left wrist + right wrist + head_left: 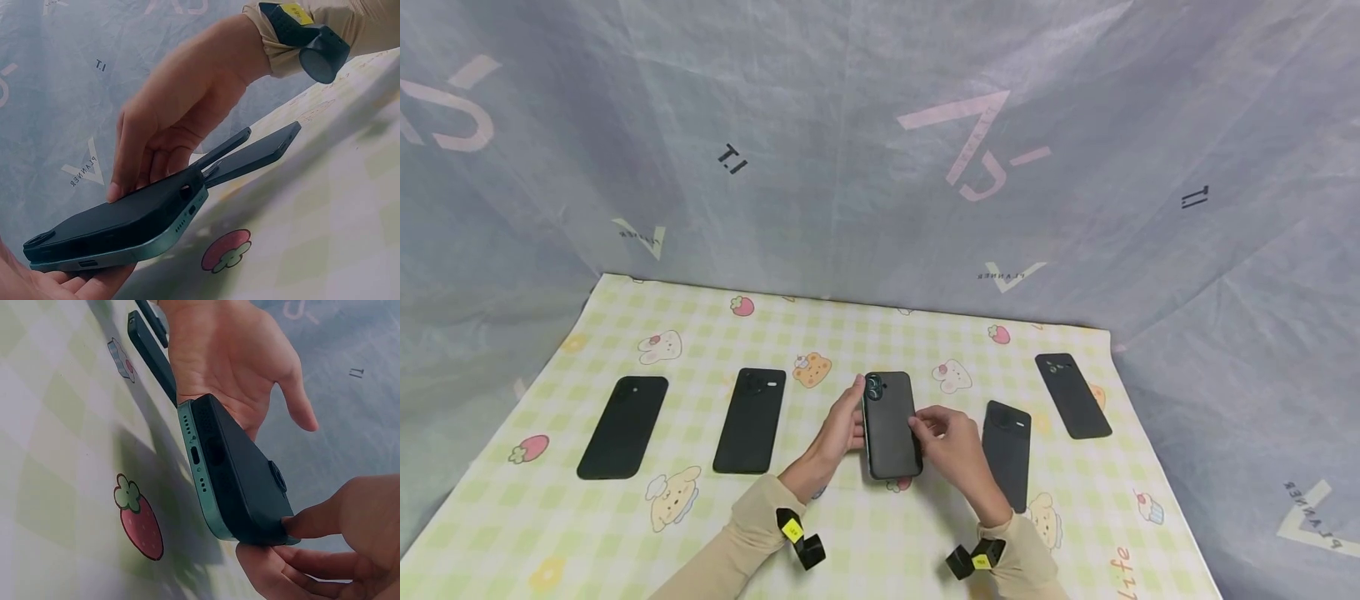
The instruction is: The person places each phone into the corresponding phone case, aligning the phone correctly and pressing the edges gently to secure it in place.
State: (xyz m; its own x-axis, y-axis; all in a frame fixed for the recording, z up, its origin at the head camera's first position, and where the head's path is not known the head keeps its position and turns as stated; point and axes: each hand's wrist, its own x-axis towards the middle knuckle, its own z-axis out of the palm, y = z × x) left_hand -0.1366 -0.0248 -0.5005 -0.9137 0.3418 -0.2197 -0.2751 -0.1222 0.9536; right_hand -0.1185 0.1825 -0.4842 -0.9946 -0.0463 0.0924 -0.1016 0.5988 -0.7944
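Right hand (951, 442) pinches black case (891, 433) by its edge. Case sits over teal phone (156, 245), phone's side exposed, above mid-cloth (880, 550). Left hand (827, 442) supports phone from below, thumb out wide.

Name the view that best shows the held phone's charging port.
The right wrist view: the port shows largest and clearest there, facing the camera. The left wrist view shows it smaller and slanted; the head view doesn't show it.

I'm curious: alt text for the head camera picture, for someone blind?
A person's left grip and right grip hold a dark-backed phone over a checked tablecloth. Two dark phone-like slabs lie to the left, another pair to the right.
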